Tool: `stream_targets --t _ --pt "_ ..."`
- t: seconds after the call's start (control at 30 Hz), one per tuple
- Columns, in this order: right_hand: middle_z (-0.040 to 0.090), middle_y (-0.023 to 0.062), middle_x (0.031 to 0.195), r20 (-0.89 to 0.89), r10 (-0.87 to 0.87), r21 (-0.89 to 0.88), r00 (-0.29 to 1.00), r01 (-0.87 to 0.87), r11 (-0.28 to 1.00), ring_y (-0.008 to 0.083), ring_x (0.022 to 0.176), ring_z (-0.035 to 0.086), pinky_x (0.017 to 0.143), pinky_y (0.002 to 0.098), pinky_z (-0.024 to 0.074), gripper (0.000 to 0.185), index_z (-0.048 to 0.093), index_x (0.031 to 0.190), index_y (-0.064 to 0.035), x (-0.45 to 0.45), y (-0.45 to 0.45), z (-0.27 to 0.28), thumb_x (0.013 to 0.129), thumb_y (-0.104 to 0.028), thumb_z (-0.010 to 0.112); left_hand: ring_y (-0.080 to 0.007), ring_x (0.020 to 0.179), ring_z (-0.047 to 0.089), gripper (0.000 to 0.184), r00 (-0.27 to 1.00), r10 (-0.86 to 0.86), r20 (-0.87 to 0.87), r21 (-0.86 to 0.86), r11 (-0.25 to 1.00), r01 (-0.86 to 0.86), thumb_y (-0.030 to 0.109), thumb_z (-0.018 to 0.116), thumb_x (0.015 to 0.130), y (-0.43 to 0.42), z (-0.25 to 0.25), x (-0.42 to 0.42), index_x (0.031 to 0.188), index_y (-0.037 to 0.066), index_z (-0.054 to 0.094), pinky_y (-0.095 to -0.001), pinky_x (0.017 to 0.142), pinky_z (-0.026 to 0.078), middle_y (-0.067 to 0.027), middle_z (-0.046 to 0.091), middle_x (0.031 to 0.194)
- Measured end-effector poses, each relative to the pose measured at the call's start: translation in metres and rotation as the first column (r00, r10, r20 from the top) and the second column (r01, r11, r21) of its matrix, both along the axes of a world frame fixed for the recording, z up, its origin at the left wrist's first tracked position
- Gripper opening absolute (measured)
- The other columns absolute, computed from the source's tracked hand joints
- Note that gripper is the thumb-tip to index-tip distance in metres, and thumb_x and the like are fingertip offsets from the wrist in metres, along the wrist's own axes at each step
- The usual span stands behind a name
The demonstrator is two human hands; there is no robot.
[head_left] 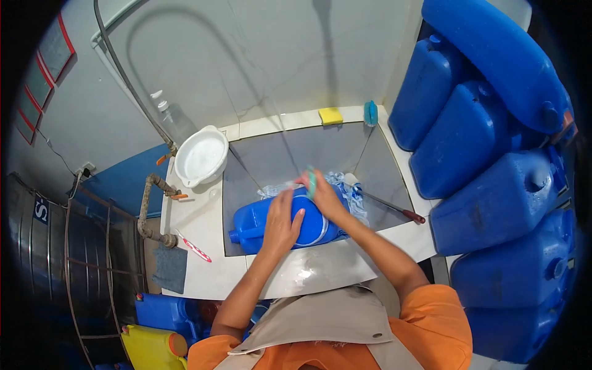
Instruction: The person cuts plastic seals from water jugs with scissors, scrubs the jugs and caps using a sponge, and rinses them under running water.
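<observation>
A blue plastic jerrycan (pixel 250 219) lies on its side in the grey tiled sink (pixel 259 154), its neck toward the left. My left hand (pixel 282 225) rests on top of it, fingers stretched out and thumb apart. My right hand (pixel 325 196) is closed around a small teal-green thing (pixel 311 183) above the can; motion blur hides its exact kind. Soapy suds or wet blue-white material (pixel 354 200) lie around the can's far side. A long-handled brush (pixel 382 202) with a red grip leans over the sink's right part.
A white basin (pixel 202 157) and a pump bottle (pixel 176 120) stand at the left. On the back ledge lie a yellow sponge (pixel 331 116) and a teal brush (pixel 370 114). A pink-and-white toothbrush (pixel 196 248) lies left. Several blue jerrycans (pixel 462 135) crowd the right side.
</observation>
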State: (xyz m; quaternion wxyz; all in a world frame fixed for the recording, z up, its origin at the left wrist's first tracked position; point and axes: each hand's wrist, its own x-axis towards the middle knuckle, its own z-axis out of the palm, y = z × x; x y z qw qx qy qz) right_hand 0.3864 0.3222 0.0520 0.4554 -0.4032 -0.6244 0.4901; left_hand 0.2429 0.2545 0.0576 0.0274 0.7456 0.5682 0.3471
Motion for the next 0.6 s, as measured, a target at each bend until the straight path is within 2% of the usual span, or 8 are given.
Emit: stream_targets --t 0.07,0.13,0.2,0.27,0.37,0.43,0.53,0.6 --pt "0.057 0.0140 0.108 -0.016 -0.240 0.140 0.971 0.240 0.961 0.0232 0.105 0.054 0.087 0.0343 0.0425 0.032 0.043 0.113 -0.0016 0.015 -0.053 -0.020 0.092 -0.025 0.050 -0.0388 0.087 0.057 0.051 0.982 -0.188 -0.017 -0.112 0.976 0.185 0.032 0.049 0.091 0.007 0.006 0.002 0.129 0.001 0.035 -0.0426 0.074 0.047 -0.0282 0.053 0.098" --pt "0.056 0.0152 0.110 0.052 -0.364 0.355 0.930 0.323 0.877 0.0261 0.107 0.053 0.087 0.0358 0.0419 0.032 0.044 0.113 -0.0025 0.006 -0.083 -0.034 0.091 -0.024 0.051 -0.0447 0.076 0.058 0.046 0.985 -0.043 -0.168 -0.477 0.878 -0.043 0.035 0.046 0.091 0.006 0.013 0.011 0.123 0.003 0.036 -0.0498 0.062 0.048 -0.0288 0.053 0.091" --pt "0.055 0.0163 0.111 0.099 -0.488 0.530 0.868 0.369 0.763 0.0290 0.108 0.052 0.088 0.0372 0.0414 0.032 0.044 0.113 -0.0035 -0.007 -0.095 -0.039 0.090 -0.024 0.052 -0.0450 0.072 0.059 0.046 0.989 -0.008 -0.145 -0.487 0.871 -0.064 0.036 0.043 0.092 0.002 -0.001 0.008 0.120 0.001 0.036 -0.0502 0.059 0.047 -0.0295 0.054 0.088" --pt "0.057 0.0173 0.106 0.147 -0.403 0.424 0.903 0.311 0.851 0.0354 0.100 0.055 0.084 0.0402 0.0428 0.033 0.045 0.111 -0.0034 -0.009 -0.065 -0.025 0.088 -0.025 0.054 -0.0454 0.068 0.059 0.047 0.993 0.038 -0.114 -0.473 0.876 -0.088 0.038 0.040 0.093 0.003 -0.012 0.008 0.117 -0.002 0.035 -0.0506 0.056 0.047 -0.0302 0.056 0.085" --pt "0.063 0.0143 0.084 0.469 0.144 0.071 0.871 -0.200 0.977 0.0326 0.079 0.061 0.073 0.0382 0.0472 0.040 0.049 0.096 -0.0032 -0.010 -0.005 0.004 0.088 -0.043 0.051 -0.0448 0.067 0.059 0.049 0.972 0.226 0.059 -0.610 0.779 -0.144 0.038 0.039 0.094 -0.028 -0.043 0.002 0.114 -0.006 0.032 -0.0494 0.060 0.047 -0.0295 0.058 0.075" --pt "0.063 0.0113 0.082 0.002 0.596 -0.220 0.803 -0.581 0.784 0.0233 0.079 0.062 0.071 0.0334 0.0477 0.046 0.051 0.091 -0.0051 -0.038 0.038 0.001 0.086 -0.051 0.049 -0.0451 0.067 0.058 0.049 0.919 0.314 0.238 -0.732 0.680 -0.042 0.038 0.038 0.094 -0.046 -0.069 0.000 0.102 -0.010 0.039 -0.0499 0.060 0.045 -0.0296 0.058 0.069" --pt "0.064 0.0114 0.093 -0.134 0.704 -0.406 0.697 -0.687 0.603 0.0175 0.086 0.062 0.078 0.0322 0.0473 0.042 0.052 0.098 -0.0060 -0.084 0.071 -0.008 0.088 -0.046 0.049 -0.0443 0.067 0.058 0.049 0.932 0.074 0.356 -0.885 0.348 0.310 0.040 0.038 0.094 -0.059 0.019 0.005 0.094 -0.008 0.048 -0.0480 0.062 0.045 -0.0267 0.059 0.069" --pt "0.063 0.0128 0.095 -0.162 0.605 -0.326 0.780 -0.621 0.713 0.0187 0.088 0.062 0.080 0.0326 0.0466 0.043 0.051 0.100 -0.0054 -0.080 0.074 -0.007 0.088 -0.047 0.049 -0.0359 0.071 0.059 0.037 0.956 -0.053 0.287 -0.606 0.763 0.224 0.034 0.050 0.089 -0.051 0.017 0.005 0.097 -0.003 0.054 -0.0429 0.063 0.047 -0.0227 0.060 0.085"
